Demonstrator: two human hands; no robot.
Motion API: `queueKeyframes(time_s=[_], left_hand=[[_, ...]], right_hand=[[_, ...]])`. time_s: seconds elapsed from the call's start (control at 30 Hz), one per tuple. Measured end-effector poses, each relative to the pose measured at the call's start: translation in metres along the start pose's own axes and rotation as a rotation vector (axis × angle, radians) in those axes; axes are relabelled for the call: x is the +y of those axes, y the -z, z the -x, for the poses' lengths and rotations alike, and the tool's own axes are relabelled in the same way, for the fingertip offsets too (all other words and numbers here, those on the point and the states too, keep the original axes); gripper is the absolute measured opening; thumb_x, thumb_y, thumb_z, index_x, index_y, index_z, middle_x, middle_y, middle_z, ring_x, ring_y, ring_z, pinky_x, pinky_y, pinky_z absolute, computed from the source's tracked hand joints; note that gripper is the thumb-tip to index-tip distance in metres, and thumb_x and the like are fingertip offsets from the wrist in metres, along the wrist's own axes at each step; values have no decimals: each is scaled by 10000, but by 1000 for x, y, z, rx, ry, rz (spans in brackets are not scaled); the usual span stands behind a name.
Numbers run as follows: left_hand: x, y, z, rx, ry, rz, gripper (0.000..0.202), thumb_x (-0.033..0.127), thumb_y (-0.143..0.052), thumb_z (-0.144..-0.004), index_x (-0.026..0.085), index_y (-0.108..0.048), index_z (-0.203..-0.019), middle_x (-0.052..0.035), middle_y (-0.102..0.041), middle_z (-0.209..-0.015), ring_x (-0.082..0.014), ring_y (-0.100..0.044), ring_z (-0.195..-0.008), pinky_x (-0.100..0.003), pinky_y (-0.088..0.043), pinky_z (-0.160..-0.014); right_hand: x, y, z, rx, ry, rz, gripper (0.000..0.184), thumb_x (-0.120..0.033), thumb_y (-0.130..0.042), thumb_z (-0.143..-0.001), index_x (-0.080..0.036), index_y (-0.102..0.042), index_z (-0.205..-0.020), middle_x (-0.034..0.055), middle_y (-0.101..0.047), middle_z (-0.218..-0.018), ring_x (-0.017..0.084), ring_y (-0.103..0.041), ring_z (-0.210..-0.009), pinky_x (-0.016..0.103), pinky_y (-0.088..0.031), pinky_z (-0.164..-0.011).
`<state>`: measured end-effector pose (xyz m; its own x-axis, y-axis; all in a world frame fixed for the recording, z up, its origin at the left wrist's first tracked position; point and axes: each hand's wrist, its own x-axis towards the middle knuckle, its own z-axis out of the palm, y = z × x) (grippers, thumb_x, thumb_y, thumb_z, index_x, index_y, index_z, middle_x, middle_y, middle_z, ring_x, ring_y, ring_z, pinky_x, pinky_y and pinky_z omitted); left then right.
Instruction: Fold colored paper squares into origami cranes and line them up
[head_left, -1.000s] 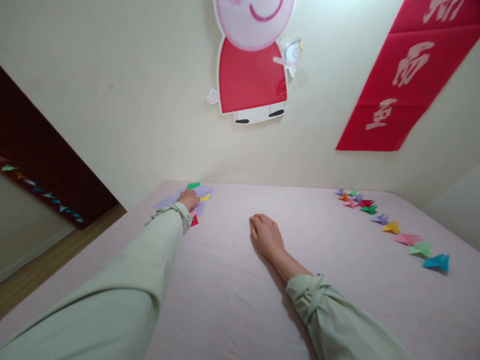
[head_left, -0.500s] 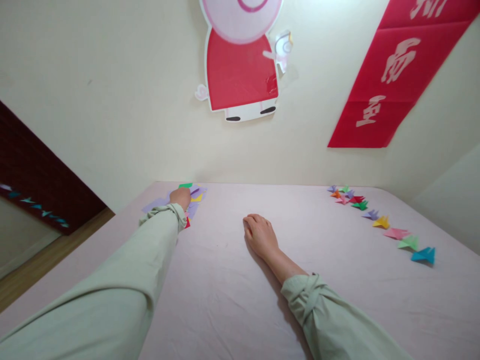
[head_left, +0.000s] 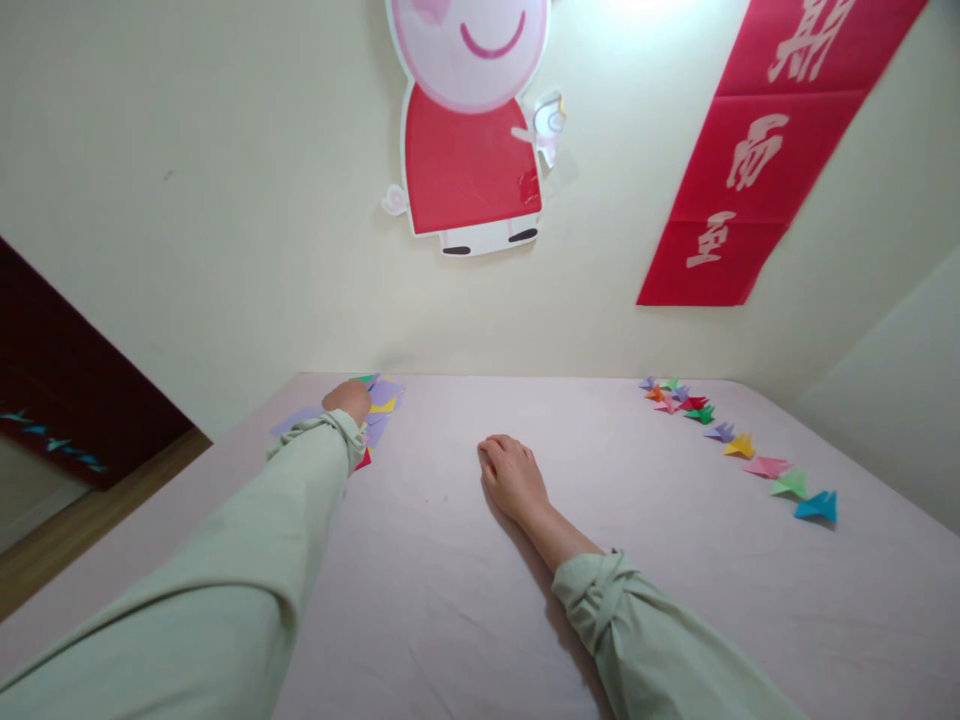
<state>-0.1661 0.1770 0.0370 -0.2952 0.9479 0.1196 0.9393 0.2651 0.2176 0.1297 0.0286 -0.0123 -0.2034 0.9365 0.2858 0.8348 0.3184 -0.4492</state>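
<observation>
My left hand (head_left: 350, 399) reaches to the far left of the table, over a loose spread of coloured paper pieces. Among them are purple paper (head_left: 390, 390), yellow paper (head_left: 384, 405) and a red corner (head_left: 364, 460). Its fingers are hidden behind the back of the hand, so what they grip does not show. Near the middle, my right hand (head_left: 514, 475) rests on the pink table covering (head_left: 420, 560), fingers curled in and close together, with nothing visible in them.
Along the right side runs a slanting row of folded paper figures, from a blue one (head_left: 817, 507) in front to small ones at the back. A pale wall (head_left: 300, 250) rises behind the table, with a pig cutout (head_left: 472, 165) and a red banner (head_left: 739, 190).
The whole view has tilted up and turned slightly right. My left hand has shifted a little over the paper pieces, and a purple piece beside it has moved. My right hand stays put.
</observation>
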Motion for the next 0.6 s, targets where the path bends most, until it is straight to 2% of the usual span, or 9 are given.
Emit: queueKeyframes(time_s=[0.1, 0.2, 0.3, 0.4, 0.5, 0.6], left_hand=[[12, -2, 20, 91, 74, 168, 274, 236, -414, -877, 111, -648, -945, -234, -638, -1100, -367, -552, -1143, -501, -396, -919], [40, -18, 54, 104, 16, 407, 271, 249, -377, -908, 142, -626, -906, -166, -651, -1055, -311, -557, -1121, -447, -410, -932], [77, -40, 98, 29, -66, 700, 285, 344, -412, -914, 159, -610, -825, -77, -667, -877, -214, -620, -930, -318, -481, -822], [105, -53, 140, -95, -136, 952, 364, 459, -426, -893, 164, -629, -830, -45, -675, -828, -163, -639, -778, -262, -518, -698], [116, -56, 166, -271, -115, 1329, 335, 480, -566, -796, 164, -660, -856, -50, -684, -847, -167, -635, -746, -264, -523, -654], [114, -58, 174, -282, -73, 1359, 267, 425, -650, -732, 164, -663, -788, -27, -662, -721, -157, -602, -662, -250, -494, -606]], right_hand=[[3, -3, -1, 9, -16, -32, 288, -155, -463, -885, -215, -624, -1116, 82, -628, -1161, 207, -535, -1110, 339, -355, -980], [9, -9, -3, 68, -69, -151, 364, -170, -447, -881, -153, -562, -1226, 127, -601, -1200, 222, -533, -1128, 355, -374, -993], [17, -15, -9, 180, -141, -414, 403, -236, -422, -896, -101, -514, -1264, 166, -573, -1231, 218, -541, -1126, 361, -394, -1003], [25, -14, -16, 273, -213, -759, 412, -358, -412, -907, -138, -511, -1240, 149, -578, -1228, 201, -555, -1107, 347, -442, -956], [30, -7, -19, 182, -244, -1074, 422, -490, -370, -904, -178, -576, -1099, 98, -633, -1084, 185, -602, -952, 310, -506, -790], [31, -3, -19, 133, -252, -1166, 383, -527, -481, -835, -180, -614, -927, 36, -629, -837, 150, -576, -725, 255, -476, -628]])
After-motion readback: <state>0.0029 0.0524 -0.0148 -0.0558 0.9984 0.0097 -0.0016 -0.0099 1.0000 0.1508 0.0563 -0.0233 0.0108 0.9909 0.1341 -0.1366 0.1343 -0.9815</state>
